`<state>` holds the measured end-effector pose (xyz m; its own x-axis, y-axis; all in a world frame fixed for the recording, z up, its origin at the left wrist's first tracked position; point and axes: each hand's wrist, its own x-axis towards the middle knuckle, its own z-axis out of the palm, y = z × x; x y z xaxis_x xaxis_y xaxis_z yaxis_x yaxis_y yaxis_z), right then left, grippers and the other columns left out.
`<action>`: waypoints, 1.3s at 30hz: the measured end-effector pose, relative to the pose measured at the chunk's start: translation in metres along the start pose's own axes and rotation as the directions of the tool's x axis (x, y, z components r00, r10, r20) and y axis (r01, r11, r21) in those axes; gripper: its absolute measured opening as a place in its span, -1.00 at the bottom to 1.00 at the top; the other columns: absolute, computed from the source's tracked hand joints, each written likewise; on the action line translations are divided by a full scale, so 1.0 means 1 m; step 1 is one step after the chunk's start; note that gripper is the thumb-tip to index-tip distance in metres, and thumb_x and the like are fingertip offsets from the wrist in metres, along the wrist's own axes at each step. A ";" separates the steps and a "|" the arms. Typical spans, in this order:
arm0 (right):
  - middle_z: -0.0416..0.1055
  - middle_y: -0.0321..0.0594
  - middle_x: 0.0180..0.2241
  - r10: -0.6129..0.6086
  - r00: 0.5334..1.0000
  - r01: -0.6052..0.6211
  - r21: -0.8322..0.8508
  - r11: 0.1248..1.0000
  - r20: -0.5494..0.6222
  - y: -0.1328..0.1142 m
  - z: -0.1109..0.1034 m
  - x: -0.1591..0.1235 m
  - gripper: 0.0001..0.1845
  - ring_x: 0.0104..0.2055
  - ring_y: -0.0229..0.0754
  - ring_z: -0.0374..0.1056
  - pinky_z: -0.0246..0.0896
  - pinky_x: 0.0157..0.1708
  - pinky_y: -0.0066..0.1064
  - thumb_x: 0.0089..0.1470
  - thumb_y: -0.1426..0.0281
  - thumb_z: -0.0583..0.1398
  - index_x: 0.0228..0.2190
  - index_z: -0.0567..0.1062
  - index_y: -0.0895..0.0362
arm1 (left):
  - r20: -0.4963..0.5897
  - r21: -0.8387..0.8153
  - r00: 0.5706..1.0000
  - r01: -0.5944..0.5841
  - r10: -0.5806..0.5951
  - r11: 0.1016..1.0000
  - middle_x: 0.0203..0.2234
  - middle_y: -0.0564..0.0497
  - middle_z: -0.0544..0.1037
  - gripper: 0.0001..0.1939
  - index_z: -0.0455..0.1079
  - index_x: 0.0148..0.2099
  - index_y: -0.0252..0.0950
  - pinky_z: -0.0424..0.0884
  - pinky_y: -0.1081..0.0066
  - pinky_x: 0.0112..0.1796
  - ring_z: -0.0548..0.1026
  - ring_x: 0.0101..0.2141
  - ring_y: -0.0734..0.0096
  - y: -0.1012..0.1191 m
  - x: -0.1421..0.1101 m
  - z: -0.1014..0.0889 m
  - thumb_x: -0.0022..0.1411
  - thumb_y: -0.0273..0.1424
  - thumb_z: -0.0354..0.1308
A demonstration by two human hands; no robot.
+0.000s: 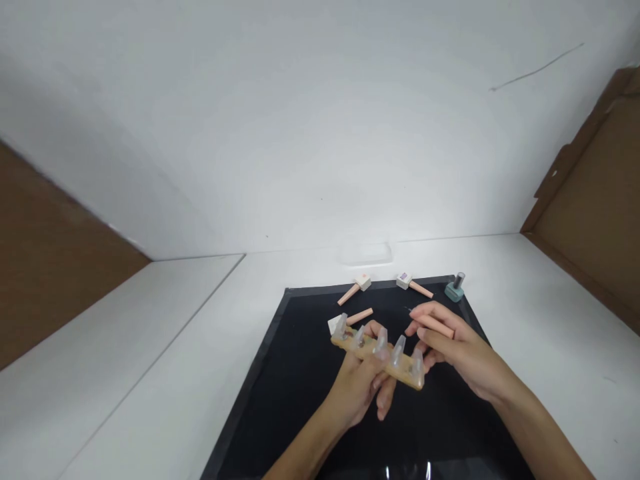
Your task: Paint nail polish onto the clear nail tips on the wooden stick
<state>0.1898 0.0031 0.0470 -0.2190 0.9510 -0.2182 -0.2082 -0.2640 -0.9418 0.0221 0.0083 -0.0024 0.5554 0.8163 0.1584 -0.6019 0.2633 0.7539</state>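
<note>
My left hand (357, 383) grips a tan nail display stand (407, 377) from below, near its middle. Several clear false nails (399, 351) stand upright in a row along it. In my right hand (463, 343) is a nail polish brush (435, 325) with a peach handle, pinched between thumb and fingers. Its thin tip points left, above the stand and apart from the nails. Behind the stand's left end lies a white polish bottle (334, 325) with a peach cap, on its side and partly hidden.
Two more white bottles with peach caps, one left (363, 283) and one right (404, 280), lie at the back of the black mat (290, 353). A teal bottle (455, 292) stands at its back right corner. Behind is a clear tray (367, 255) by the white wall (320, 133).
</note>
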 end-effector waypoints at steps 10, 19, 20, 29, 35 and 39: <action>0.44 -0.39 -0.45 0.103 0.988 -0.114 0.100 0.988 0.112 -0.007 0.004 -0.003 -0.66 -0.48 -0.36 0.36 0.26 -0.52 -0.56 -0.25 0.39 0.44 -0.39 0.46 0.10 | -0.011 0.099 1.000 -0.018 0.019 0.995 -0.74 0.33 0.13 -0.73 0.09 -0.31 -0.19 0.23 0.69 -0.79 0.15 -0.82 0.68 0.002 0.001 0.002 0.28 -0.19 0.10; 0.43 -0.39 -0.49 -0.059 0.994 0.060 -0.005 0.998 0.091 -0.008 -0.009 0.001 -0.68 -0.55 -0.35 0.34 0.28 -0.53 -0.51 -0.21 0.42 0.42 -0.37 0.45 0.11 | -0.144 0.219 0.981 -0.096 0.130 0.971 -0.45 0.18 0.33 -0.66 0.24 -0.30 -0.25 0.35 0.63 -0.60 0.36 -0.64 0.72 0.023 -0.004 0.005 0.07 -0.22 0.33; 0.43 -0.40 -0.49 -0.066 0.994 0.067 -0.010 0.998 0.089 -0.008 -0.010 0.001 -0.69 -0.55 -0.36 0.34 0.28 -0.53 -0.50 -0.20 0.42 0.42 -0.38 0.45 0.11 | -0.138 0.218 0.981 -0.101 0.133 0.971 -0.43 0.17 0.31 -0.67 0.26 -0.32 -0.26 0.37 0.61 -0.59 0.36 -0.63 0.71 0.025 -0.004 0.006 0.07 -0.22 0.33; 0.44 -0.38 -0.50 -0.076 0.990 0.083 -0.056 0.995 0.121 -0.007 -0.014 0.003 -0.70 -0.53 -0.31 0.36 0.32 -0.52 -0.47 -0.21 0.39 0.43 -0.40 0.47 0.10 | -0.064 0.263 0.975 -0.188 0.212 0.946 -0.37 0.15 0.28 -0.74 0.29 -0.36 -0.27 0.48 0.53 -0.55 0.45 -0.58 0.65 0.025 -0.006 0.000 0.15 -0.24 0.26; 0.53 -0.30 -0.39 -0.157 0.986 0.165 -0.160 0.973 0.062 -0.006 -0.018 0.005 -0.75 -0.30 -0.20 0.45 0.37 -0.24 -0.34 -0.06 0.29 0.37 -0.30 0.49 0.04 | 0.064 0.462 0.955 -0.285 0.289 0.840 -0.33 0.11 0.26 -0.79 0.31 -0.32 -0.26 0.45 0.55 -0.50 0.46 -0.56 0.67 0.022 -0.010 -0.003 0.26 -0.23 0.14; 0.55 -0.32 -0.34 -0.430 0.901 0.385 -0.346 0.855 -0.059 -0.007 -0.020 0.000 -0.83 -0.23 -0.18 0.45 0.32 -0.13 -0.30 0.12 0.20 0.25 -0.23 0.52 -0.07 | 0.137 0.622 0.940 -0.326 0.312 0.712 -0.34 0.10 0.27 -0.86 0.28 -0.29 -0.22 0.40 0.55 -0.49 0.42 -0.53 0.65 0.022 -0.010 -0.001 0.29 -0.28 0.09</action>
<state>0.2101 0.0085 0.0482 -0.0517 0.9798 0.1930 0.0674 0.1963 -0.9782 0.0026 0.0064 0.0121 0.4131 0.7795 0.4709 -0.2526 -0.3987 0.8816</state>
